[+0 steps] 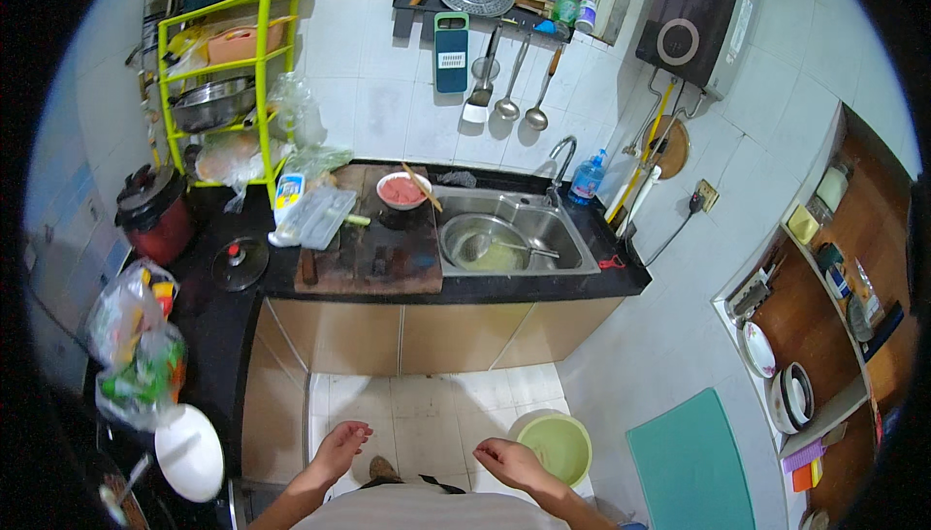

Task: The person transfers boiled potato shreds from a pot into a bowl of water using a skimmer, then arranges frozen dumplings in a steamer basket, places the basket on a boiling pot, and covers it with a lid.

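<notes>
Both hands hang in front of my body, over the tiled floor and apart from each other. My left hand (342, 448) holds nothing, its fingers loosely bent and apart. Nearest to my right hand (507, 461), which is curled with its fingertips partly hidden, is a light green plastic basin (558, 446) on the floor. On the counter ahead lies a wooden cutting board (393, 261) with a bowl of pink minced meat (401, 190) at its back, wooden chopsticks across the bowl's rim. A metal basin (486, 243) with a strainer ladle stands in the steel sink (578, 239).
A glass lid (240, 264), a red pressure cooker (155, 213) and filled plastic bags (142, 377) stand on the left counter, with a white plate (189, 453) nearer me. A green rack (263, 86) rises behind. Shelves with dishes (760, 349) and a teal panel (691, 461) are at right.
</notes>
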`<state>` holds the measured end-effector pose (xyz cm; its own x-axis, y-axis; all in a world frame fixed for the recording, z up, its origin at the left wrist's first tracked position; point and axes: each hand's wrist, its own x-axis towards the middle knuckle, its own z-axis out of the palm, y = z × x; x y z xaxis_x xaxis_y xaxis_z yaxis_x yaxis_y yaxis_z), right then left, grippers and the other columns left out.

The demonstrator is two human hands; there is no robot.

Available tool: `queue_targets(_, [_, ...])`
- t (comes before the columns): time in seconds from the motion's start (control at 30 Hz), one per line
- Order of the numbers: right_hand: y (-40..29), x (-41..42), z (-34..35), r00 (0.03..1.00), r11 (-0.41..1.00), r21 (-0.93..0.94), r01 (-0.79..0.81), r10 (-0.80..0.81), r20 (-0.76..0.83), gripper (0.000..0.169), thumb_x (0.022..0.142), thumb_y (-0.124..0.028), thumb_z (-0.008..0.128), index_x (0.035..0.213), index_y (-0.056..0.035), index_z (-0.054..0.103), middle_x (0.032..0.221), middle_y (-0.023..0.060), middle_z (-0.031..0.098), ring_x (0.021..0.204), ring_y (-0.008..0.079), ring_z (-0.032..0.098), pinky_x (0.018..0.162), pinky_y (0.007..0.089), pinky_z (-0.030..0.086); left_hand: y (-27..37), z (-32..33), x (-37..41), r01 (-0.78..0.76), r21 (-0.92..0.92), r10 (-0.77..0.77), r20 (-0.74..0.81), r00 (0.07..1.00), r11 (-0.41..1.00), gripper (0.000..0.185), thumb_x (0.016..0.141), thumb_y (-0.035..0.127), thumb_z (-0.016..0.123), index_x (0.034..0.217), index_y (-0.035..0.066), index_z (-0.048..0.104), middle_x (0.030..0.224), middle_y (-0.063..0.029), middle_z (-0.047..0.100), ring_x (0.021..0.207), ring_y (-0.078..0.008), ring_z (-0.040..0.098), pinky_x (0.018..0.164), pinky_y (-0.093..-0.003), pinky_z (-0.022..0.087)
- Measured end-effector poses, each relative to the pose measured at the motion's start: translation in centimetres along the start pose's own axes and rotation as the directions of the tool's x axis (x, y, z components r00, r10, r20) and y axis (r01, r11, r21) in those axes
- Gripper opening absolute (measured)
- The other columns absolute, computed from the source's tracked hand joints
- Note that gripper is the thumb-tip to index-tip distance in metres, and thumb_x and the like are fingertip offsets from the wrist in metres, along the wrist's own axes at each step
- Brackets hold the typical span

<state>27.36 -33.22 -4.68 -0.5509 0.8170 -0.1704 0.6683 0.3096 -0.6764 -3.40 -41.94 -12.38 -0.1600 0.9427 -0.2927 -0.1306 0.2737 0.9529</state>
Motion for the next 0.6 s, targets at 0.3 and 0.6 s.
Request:
queue_targets(0.3, [-3.8,15.3,-2.8,0.921,0.957,-0.083,0.279,-0.291,-0.26,0.027,0.08,-0.017,0.061,0.103,-0.0035,0.056,0.088,0.013,0.059,0.074,0.0284,0.058,0.064,0.0356,0.047,9.3,-4.7,12.3,-0.227,0.074,0.223,0.065,0.973,0.971,0.045,0.093,0.031,0.044,0.132,0.01,0.035,0.131,-0.0075,0.043,0.12,-0.0201,0.04,0.096,-0.034,0.032])
queue_targets(0.6, [0.5,22.1,-4.0,0.982,0.984,-0.068,0.163,-0.169,-0.089,0.05,0.082,-0.027,0.058,0.124,-0.0029,0.043,0.12,0.0199,0.048,0.111,0.0349,0.046,0.093,0.0394,0.039,11.0,-4.7,12.4,-0.041,-0.046,0.037,-0.091,0.995,0.998,0.047,0.094,0.018,0.038,0.137,0.004,0.026,0.141,-0.0121,0.03,0.131,-0.0206,0.026,0.106,-0.0326,0.019])
